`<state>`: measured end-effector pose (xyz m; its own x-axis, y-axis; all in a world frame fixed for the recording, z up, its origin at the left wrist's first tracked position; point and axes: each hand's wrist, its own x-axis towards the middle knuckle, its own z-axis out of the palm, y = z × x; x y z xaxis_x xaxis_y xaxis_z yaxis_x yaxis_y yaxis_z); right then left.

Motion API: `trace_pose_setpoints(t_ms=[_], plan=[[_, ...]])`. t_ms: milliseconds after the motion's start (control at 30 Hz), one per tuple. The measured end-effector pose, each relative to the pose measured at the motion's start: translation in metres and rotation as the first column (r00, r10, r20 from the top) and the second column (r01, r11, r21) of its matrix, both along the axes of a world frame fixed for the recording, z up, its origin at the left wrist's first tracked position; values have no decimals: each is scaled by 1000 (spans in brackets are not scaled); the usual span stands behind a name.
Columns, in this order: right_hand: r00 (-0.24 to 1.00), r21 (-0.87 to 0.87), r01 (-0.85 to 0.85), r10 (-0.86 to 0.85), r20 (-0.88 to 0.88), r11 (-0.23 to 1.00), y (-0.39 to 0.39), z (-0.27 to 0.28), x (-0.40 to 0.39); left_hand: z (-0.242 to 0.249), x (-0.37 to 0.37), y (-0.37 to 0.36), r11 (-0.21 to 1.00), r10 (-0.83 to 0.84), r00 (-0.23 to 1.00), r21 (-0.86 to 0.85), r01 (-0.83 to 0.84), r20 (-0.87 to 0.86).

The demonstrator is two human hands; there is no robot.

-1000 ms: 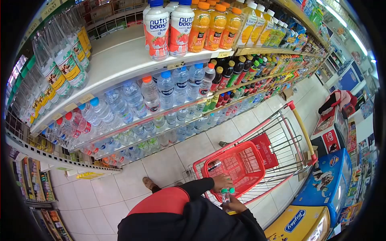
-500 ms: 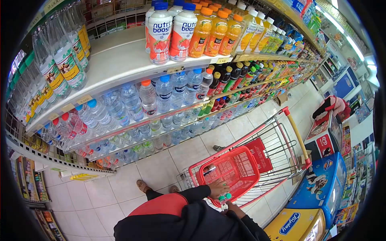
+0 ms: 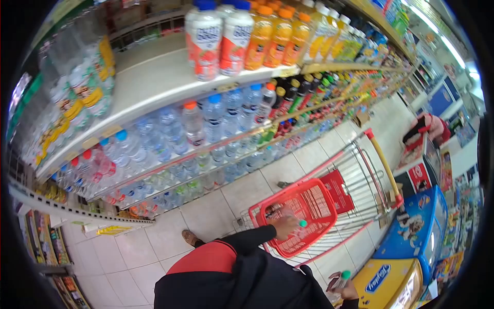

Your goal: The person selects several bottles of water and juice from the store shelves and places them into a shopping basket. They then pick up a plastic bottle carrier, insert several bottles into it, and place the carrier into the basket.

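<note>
My left hand [image 3: 284,227] is over the red basket [image 3: 314,191] in the shopping cart, closed on a small clear bottle with a green cap [image 3: 301,223]. My right hand [image 3: 348,291] is low at the right, beside my black sleeve, and holds a second green-capped bottle [image 3: 341,279]. The picture is blurred by motion, so the fingers are not sharp. Something dark lies in the basket's near-left corner [image 3: 269,209].
The red-and-wire cart [image 3: 383,170] stands on a tiled floor. Long shelves of water bottles [image 3: 212,116], juice bottles [image 3: 262,36] and soft drinks run along the left. Blue and yellow ice-cream freezers [image 3: 417,226] stand on the right. Sandalled feet [image 3: 190,237] show below.
Both hands were together at the basket's near rim with bottles. My right hand has now swung down and to the right with one bottle, while my left stays at the basket.
</note>
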<state>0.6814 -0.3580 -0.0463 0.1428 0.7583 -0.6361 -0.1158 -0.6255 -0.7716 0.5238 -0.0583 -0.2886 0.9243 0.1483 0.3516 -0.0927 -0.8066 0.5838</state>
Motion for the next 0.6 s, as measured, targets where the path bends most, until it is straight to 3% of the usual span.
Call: trace_pose_setpoints(t_ms=[33,100,133,200,233,267,300,367,400,433,500,533,600], plan=[[961,15,-217,211,178,976,16,3,-13,10,-5,-3,1000,9,999,11,-10,40],[933,155,-320,282,225,935,26,-43,-14,20,-15,-5,996,71,995,39,-74,69],[895,206,-443,421,145,872,46,-27,-29,21,-21,-3,996,83,994,26,-85,71],[859,238,-511,502,101,826,78,-21,-42,41,-48,13,987,154,986,38,-156,58],[840,246,-537,539,64,807,96,-22,-48,66,-66,18,990,135,991,-44,-135,-1],[890,193,-449,456,13,872,95,-39,-37,85,-84,22,984,115,992,-133,-121,-53],[909,108,-417,417,25,903,109,-37,-39,94,-102,27,977,174,982,-115,-181,-66],[831,175,-554,553,58,814,152,-6,-59,116,-136,33,928,245,968,-277,-248,-45],[822,371,-545,567,56,752,168,-36,-48,132,-152,36,874,203,964,-412,-257,-170],[784,349,-619,579,223,704,187,-18,-57,152,-169,34,870,242,955,-398,-292,-171],[645,434,-624,742,-185,650,244,18,-95,180,-200,29,814,228,973,-542,-209,-34],[563,519,-679,822,-87,519,268,30,-110,180,-208,28,795,215,976,-576,-191,-27],[422,646,-706,905,55,290,312,52,-146,188,-226,23,874,251,955,-460,-154,157]])
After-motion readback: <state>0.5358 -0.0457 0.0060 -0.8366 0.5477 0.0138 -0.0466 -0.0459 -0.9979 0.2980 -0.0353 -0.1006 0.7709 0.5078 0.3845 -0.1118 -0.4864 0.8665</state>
